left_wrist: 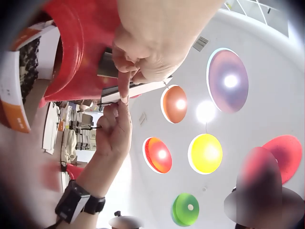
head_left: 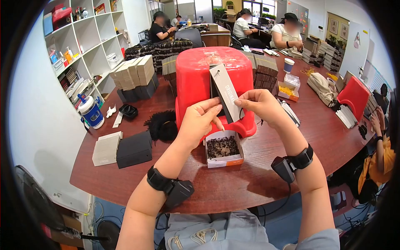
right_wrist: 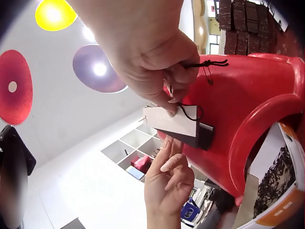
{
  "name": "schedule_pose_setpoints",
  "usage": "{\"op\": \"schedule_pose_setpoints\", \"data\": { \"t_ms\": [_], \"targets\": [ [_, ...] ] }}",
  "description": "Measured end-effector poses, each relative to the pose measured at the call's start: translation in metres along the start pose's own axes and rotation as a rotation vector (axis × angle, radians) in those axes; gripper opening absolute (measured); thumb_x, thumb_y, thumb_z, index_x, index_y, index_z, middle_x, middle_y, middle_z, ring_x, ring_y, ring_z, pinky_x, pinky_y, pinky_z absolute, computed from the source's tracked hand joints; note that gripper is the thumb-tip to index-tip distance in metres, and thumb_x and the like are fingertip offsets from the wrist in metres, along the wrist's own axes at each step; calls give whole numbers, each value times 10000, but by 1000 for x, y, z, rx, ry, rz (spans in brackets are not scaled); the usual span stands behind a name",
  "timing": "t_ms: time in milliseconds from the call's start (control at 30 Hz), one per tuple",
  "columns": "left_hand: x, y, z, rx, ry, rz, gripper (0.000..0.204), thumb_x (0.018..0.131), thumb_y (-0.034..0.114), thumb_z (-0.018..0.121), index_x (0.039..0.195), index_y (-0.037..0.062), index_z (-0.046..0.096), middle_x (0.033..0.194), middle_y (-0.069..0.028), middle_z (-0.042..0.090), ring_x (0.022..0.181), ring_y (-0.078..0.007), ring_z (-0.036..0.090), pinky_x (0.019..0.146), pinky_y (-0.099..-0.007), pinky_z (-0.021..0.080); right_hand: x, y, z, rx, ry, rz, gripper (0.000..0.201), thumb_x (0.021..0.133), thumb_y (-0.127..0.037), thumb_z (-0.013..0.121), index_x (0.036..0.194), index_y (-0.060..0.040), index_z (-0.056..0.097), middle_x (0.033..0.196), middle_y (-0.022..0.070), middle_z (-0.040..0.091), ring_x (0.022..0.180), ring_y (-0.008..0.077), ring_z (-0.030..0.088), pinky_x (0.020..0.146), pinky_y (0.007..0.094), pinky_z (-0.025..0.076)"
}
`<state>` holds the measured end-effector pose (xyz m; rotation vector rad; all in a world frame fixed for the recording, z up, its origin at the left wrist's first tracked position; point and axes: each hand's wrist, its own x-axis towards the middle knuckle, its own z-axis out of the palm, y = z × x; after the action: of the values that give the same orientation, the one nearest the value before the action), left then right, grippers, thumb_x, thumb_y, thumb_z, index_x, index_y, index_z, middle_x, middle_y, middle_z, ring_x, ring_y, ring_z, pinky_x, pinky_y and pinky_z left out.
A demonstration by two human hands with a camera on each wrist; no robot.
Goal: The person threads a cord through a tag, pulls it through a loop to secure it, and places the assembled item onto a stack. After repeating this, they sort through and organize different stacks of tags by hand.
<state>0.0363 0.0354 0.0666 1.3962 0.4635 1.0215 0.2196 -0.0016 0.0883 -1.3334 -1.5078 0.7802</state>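
Both hands at work in front of a red stool (head_left: 191,79) standing on the near middle of a dark red table (head_left: 200,187). Pale tag (head_left: 225,92) printed "ORIGINAL" sits tilted between the hands, against the stool's near side, punched hole at its upper end. Left hand (head_left: 201,121) pinches the tag's left edge, thumb and index close together. Right hand (head_left: 261,107) has its fingers curled, clamped on a black cord (right_wrist: 213,63); its thumb and index tips meet the tag's right side. Cord runs out past the fingers to a knotted end and also loops over the tag's face, per the right wrist view. Dark piece (right_wrist: 206,136) just behind the tag; cannot tell if attached. Below the hands, open carton (head_left: 225,164) with a heap of black cords (head_left: 222,146) inside, right at the stool's foot. Left of it: dark stringy bundle (head_left: 163,127) touching or just beside the stool, then black card stack (head_left: 134,151), pale card stack (head_left: 107,149) next to that. Farther left, blue-and-white cup (head_left: 91,112) near the table edge. Right side: box of yellow bits (head_left: 287,90), paper cup (head_left: 288,65) beyond it, beige bag (head_left: 321,89), second red stool (head_left: 355,95). Far side: several people seated at tables.
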Motion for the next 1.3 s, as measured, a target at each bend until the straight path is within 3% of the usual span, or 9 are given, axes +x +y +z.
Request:
{"op": "schedule_pose_setpoints", "data": {
  "t_ms": [133, 533, 867, 933, 967, 1000, 1067, 1133, 1300],
  "targets": [
    [0, 1, 3, -89, -96, -77, 288, 805, 73, 509, 1051, -71, 476, 808, -86, 599, 458, -101, 550, 305, -148, 249, -1, -3, 3, -5, -17, -3, 206, 737, -193, 632, 779, 7, 600, 664, 1, 564, 612, 44, 478, 570, 184, 385],
    [4, -6, 2, -9, 151, -2, 146, 690, 36, 643, 785, -50, 574, 653, -75, 589, 407, -65, 490, 335, -151, 303, -3, -2, 7, -43, -10, -75, 198, 739, -155, 625, 813, 29, 616, 654, 4, 569, 579, 47, 483, 533, 188, 391],
    [-1, 4, -20, 204, 205, -8, 164, 683, 43, 652, 800, -41, 573, 650, -61, 583, 416, -66, 494, 363, -167, 347, -4, -8, -1, -49, -18, 16, 171, 743, -163, 617, 781, 4, 611, 663, -4, 570, 603, 40, 482, 573, 178, 386],
    [-5, 7, -21, 966, 489, 618, 199, 705, 93, 647, 832, -40, 570, 693, -54, 592, 438, -73, 512, 387, -183, 371, -3, -7, -2, -15, -36, 14, 176, 741, -165, 619, 786, 6, 610, 668, 1, 574, 608, 41, 487, 577, 179, 387],
    [-9, 9, -18, 1042, 542, 645, 241, 749, 154, 615, 896, -29, 564, 737, -46, 594, 460, -83, 530, 415, -199, 396, -3, -7, -2, 19, -57, 13, 181, 740, -166, 620, 790, 7, 609, 672, 6, 579, 612, 43, 492, 581, 180, 389],
    [-10, 12, -13, 1042, 544, 645, 241, 749, 154, 615, 896, -29, 564, 737, -46, 594, 460, -83, 530, 415, -199, 396, -4, -8, -2, 19, -58, 12, 181, 740, -166, 620, 790, 7, 609, 672, 6, 579, 612, 43, 492, 581, 180, 389],
    [-7, 15, -2, 621, 275, 267, 280, 790, 194, 569, 945, -39, 549, 771, -60, 591, 452, -92, 527, 419, -198, 400, -5, -12, 1, 9, -74, 45, 182, 743, -156, 616, 801, 16, 604, 676, 19, 585, 608, 53, 507, 585, 183, 396],
    [4, 13, 6, 211, 85, 124, 294, 833, 192, 503, 931, -83, 541, 762, -77, 585, 399, -93, 492, 381, -203, 383, -6, -12, 3, 53, -110, 59, 174, 742, -142, 612, 807, 18, 602, 682, 25, 589, 609, 56, 516, 584, 184, 400],
    [20, 12, 6, 157, 82, 105, 270, 827, 187, 513, 886, -72, 558, 611, -29, 546, 340, -51, 421, 314, -188, 319, -8, -13, 0, -35, -2, -42, 116, 740, -55, 577, 814, 33, 593, 714, 58, 603, 631, 89, 556, 594, 199, 425]
  ]
}}
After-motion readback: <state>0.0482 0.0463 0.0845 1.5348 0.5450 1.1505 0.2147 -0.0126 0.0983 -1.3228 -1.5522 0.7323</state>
